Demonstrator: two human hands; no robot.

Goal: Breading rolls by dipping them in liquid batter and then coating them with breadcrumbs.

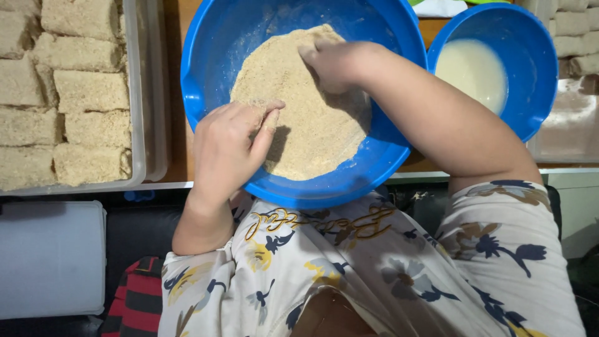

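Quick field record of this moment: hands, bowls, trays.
left hand: curled, fingertips in the breadcrumbs
right hand: palm down, pressing into the breadcrumbs
large blue bowl: centre, holds the breadcrumbs
small blue bowl: at right, holds pale batter
clear tray: at left, filled with crumb-coated blocks
item under hands: hidden by crumbs, cannot tell

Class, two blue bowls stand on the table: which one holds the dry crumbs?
The larger blue bowl in the middle, where both hands work; the smaller blue bowl beside it holds pale liquid.
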